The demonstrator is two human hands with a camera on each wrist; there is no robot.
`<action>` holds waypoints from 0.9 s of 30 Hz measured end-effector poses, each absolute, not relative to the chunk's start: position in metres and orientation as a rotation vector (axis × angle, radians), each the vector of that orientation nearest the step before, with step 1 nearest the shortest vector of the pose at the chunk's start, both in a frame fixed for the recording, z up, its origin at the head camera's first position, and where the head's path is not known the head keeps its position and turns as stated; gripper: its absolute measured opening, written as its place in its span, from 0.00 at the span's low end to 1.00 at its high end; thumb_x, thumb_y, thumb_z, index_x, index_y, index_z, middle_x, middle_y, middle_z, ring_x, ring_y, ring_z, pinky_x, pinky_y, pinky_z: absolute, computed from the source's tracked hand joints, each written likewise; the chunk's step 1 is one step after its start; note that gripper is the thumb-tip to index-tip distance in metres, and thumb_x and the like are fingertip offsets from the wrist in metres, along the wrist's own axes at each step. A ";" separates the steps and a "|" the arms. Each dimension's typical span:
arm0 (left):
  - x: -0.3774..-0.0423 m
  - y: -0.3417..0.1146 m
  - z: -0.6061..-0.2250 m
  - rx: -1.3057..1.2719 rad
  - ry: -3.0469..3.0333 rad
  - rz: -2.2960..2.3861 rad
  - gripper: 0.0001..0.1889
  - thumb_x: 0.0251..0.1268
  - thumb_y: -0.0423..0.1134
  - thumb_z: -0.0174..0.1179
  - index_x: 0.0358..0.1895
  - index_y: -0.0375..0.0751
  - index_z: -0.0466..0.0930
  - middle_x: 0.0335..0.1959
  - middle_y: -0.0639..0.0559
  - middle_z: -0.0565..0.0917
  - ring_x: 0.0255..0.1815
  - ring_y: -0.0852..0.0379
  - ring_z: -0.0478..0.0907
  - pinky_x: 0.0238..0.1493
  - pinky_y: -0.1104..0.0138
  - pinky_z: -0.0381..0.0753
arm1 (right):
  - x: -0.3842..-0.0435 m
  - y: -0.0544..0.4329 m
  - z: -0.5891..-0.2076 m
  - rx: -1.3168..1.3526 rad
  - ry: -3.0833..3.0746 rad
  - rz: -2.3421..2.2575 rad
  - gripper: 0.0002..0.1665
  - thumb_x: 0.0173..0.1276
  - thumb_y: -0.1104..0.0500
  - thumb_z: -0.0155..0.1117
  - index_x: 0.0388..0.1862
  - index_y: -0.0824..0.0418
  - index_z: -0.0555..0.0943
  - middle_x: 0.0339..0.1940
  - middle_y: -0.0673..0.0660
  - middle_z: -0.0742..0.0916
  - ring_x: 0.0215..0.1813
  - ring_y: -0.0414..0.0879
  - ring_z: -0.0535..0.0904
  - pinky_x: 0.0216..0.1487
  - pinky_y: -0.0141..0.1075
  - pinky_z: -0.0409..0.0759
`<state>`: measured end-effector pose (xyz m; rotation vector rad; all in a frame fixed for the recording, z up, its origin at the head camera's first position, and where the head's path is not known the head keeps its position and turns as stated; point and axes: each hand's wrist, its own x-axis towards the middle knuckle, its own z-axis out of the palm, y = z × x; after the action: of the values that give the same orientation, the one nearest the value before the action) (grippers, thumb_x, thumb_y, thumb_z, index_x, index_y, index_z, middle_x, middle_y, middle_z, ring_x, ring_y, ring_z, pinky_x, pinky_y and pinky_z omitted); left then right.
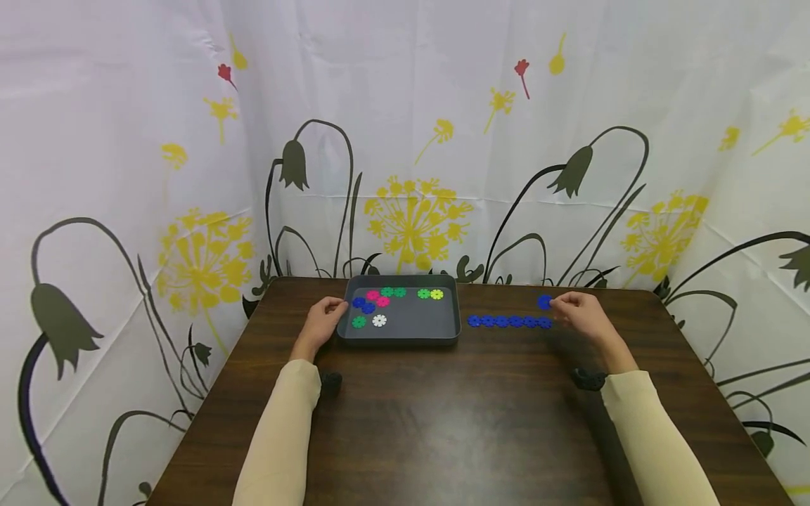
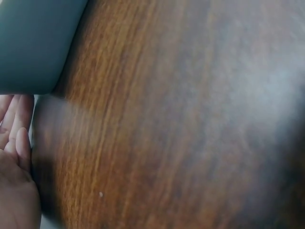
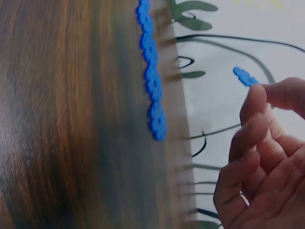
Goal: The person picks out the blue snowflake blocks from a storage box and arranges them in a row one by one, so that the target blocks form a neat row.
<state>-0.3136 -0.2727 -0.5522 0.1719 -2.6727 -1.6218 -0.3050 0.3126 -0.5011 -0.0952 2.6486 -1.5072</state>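
Observation:
My right hand (image 1: 583, 315) pinches a blue notched plastic disc (image 1: 544, 302) between thumb and fingertips, raised over the table. In the right wrist view the disc (image 3: 245, 76) appears nearly edge-on above the pinch, partly hidden by the fingers. A straight row of several blue discs (image 1: 502, 321), linked edge to edge, lies left of that hand; its near end (image 3: 157, 121) shows in the right wrist view. At the left end of the dark grey tray (image 1: 399, 341), my left hand (image 1: 320, 325) grips the rim. The tray hides its fingertips in the left wrist view.
Inside the tray lie green discs (image 1: 358, 322), pink discs (image 1: 382, 301), blue discs (image 1: 368, 308), a white disc (image 1: 379, 320) and a yellow disc (image 1: 436, 294). The brown wooden table (image 1: 455, 422) ends at a flower-printed curtain (image 1: 405, 140) behind.

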 end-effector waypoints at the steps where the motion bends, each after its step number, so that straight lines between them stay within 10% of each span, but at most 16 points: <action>1: -0.313 -0.273 -0.553 0.176 -2.675 -1.625 0.24 0.87 0.49 0.54 0.70 0.33 0.76 0.66 0.34 0.80 0.68 0.39 0.76 0.74 0.45 0.73 | -0.305 0.315 -0.503 -0.066 2.645 -1.507 0.28 0.85 0.47 0.59 0.58 0.74 0.82 0.42 0.58 0.91 0.40 0.40 0.85 0.42 0.34 0.85; 14: -0.315 -0.274 -0.553 0.169 -2.656 -1.640 0.23 0.87 0.49 0.55 0.68 0.34 0.77 0.64 0.34 0.80 0.66 0.40 0.76 0.72 0.47 0.73 | -0.306 0.342 -0.525 0.106 2.587 -1.487 0.23 0.84 0.51 0.58 0.43 0.73 0.84 0.18 0.41 0.80 0.19 0.37 0.71 0.26 0.33 0.72; 27: -0.313 -0.271 -0.551 0.167 -2.655 -1.625 0.22 0.87 0.47 0.54 0.68 0.32 0.77 0.65 0.33 0.80 0.66 0.40 0.76 0.73 0.46 0.73 | -0.310 0.354 -0.539 0.299 2.231 -1.573 0.16 0.84 0.51 0.58 0.49 0.64 0.82 0.23 0.41 0.84 0.21 0.33 0.73 0.25 0.27 0.73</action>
<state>-0.3133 -0.2710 -0.5510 0.1670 -2.6548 -1.6245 -0.3101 0.3544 -0.5389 0.2988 2.2311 -1.5726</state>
